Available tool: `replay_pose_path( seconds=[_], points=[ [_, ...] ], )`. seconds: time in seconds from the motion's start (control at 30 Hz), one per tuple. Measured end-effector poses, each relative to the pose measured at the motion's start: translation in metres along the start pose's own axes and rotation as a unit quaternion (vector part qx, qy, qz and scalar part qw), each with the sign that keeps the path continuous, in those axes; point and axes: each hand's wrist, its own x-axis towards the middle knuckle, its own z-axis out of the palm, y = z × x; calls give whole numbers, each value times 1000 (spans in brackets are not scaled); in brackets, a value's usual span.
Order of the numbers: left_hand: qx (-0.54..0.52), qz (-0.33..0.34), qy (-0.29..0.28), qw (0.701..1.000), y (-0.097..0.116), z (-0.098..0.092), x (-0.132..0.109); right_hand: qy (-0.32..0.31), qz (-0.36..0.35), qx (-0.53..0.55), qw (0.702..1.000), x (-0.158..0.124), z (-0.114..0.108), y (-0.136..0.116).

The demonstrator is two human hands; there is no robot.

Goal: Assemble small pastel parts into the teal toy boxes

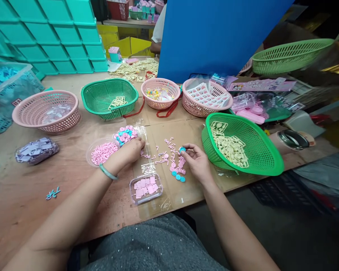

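Holds a blue disc [182, 149] pinched in the right hand [198, 162], beside the loose pink hooks [161, 154] and pink discs [173, 165] on the table [25, 184]. Bends the left hand [132, 149] down near the heap of mixed discs [125, 134]; cannot tell if grasping anything, because of hidden fingertips. Might lose the blue disc by pinching only near its edge. Might also scatter pieces from the clear dish [89, 148] by dragging the left hand over its rim, or push the green basket [262, 150] by swinging the right hand outward.
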Motion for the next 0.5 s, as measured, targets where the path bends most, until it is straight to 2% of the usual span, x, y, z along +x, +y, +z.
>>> replay_pose_path(
  seconds=[0.17,0.3,0.4,0.5],
  points=[
    [-30,-12,16,999,6,-11,-2,-3,54,122,991,1,-15,-1],
    [-162,-2,88,983,19,-22,-38,-52,103,113,987,-17,-35,-1],
    [-231,49,71,969,32,-20,-74,-72,106,-34,991,-48,-41,2],
    [-237,72,39,968,43,-10,-97,-55,-8,-253,966,-77,-32,9]
  ],
)
